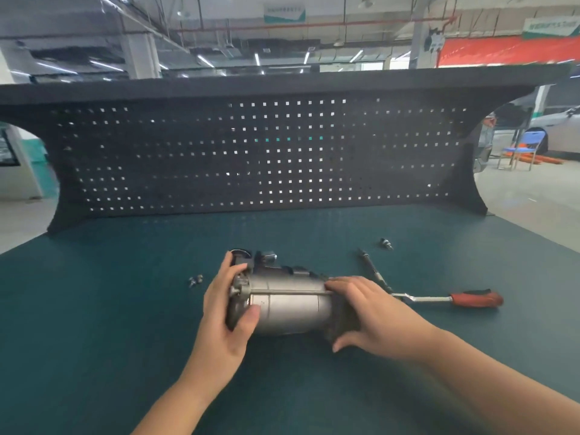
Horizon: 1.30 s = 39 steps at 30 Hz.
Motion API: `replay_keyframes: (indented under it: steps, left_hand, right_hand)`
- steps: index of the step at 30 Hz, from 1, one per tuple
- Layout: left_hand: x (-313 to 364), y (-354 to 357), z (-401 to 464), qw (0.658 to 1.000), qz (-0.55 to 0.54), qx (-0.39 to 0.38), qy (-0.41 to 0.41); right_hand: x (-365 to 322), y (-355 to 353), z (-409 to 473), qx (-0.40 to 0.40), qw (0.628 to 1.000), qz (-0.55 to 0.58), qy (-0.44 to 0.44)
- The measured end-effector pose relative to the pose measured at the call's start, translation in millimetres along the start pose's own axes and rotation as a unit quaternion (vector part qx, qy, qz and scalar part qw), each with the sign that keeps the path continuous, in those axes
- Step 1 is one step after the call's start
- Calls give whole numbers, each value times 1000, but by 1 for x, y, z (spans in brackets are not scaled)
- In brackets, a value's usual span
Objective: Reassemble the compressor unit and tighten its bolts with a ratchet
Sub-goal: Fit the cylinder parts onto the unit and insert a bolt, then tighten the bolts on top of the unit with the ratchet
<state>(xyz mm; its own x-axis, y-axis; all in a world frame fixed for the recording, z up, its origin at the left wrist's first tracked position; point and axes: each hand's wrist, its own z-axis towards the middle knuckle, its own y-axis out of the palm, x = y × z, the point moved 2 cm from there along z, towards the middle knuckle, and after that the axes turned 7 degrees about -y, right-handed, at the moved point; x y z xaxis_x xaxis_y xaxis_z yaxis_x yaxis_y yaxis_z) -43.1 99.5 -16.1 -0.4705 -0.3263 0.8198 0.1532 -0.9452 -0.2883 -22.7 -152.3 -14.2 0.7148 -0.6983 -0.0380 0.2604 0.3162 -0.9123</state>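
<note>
I'm at a table (94, 309) topped with a dark teal mat, backed by a black pegboard (251, 152) punched with small square holes. Beyond it is a workshop hall with strip lights on the ceiling, a red banner (502, 51) to the right and a blue chair (524, 149) on the grey floor.

The compressor unit (288, 304) lies on its side near the middle of the table, just in front of me. Its body is a smooth, dull silver cylinder with a long thin bolt running along the top and darker black fittings at the far left end. Its long axis runs left to right across my view.

My left hand (226, 312) grips the left end cap, thumb in front and fingers curled over the back. My right hand (370, 312) wraps over the right end, fingers on top, thumb below.

The ratchet (445, 298) with its red handle lies just to the right, near two small loose parts (195, 280) (386, 243).
</note>
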Motion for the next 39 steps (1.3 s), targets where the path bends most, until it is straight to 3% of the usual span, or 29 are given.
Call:
replay_keyframes:
  steps: [6,11,14,16,17,19,21,23,24,26,28,30,32,35,36,39]
  left_hand:
    - [-26,7,-1,996,26,-81,-37]
    - [-41,14,4,981,119,-138,-66]
    - [-44,11,2,972,165,-148,-72]
    - [-41,3,-4,977,129,-150,-74]
    - [-36,-2,-6,985,85,-131,-77]
    - [-16,-12,-8,1000,-5,-13,-27]
    - [13,-8,-10,979,-52,154,122]
    - [40,25,-5,965,-92,166,181]
    - [52,51,1,976,-121,121,132]
    - [64,111,16,981,-173,-17,-80]
    - [59,168,34,941,-112,-124,-294]
    - [54,208,52,888,-117,-173,-410]
    - [53,232,65,813,-259,-184,-487]
    - [52,249,77,672,-424,-189,-577]
    - [48,255,81,657,-441,-191,-581]
    - [43,265,85,658,-438,-184,-584]
  right_hand:
    - [18,3,12,-26,993,-110,-42]
    - [36,3,28,-38,979,-181,-85]
    - [48,3,26,-16,994,-104,-7]
    - [70,1,10,51,988,-63,132]
    - [83,-2,-4,48,973,-65,214]
    - [108,-3,-38,-52,942,-86,319]
    - [119,1,-59,-147,931,-87,322]
    - [120,3,-62,-149,942,-101,282]
    - [118,4,-60,-134,949,-110,262]
    - [110,0,-57,-86,956,-116,257]
    - [107,-8,-62,-23,955,-68,286]
    - [105,-16,-69,29,950,-12,311]
    - [103,-23,-74,56,949,33,308]
    - [100,-29,-76,72,943,121,302]
    - [101,-30,-76,69,941,131,304]
    - [106,-36,-78,87,926,212,300]
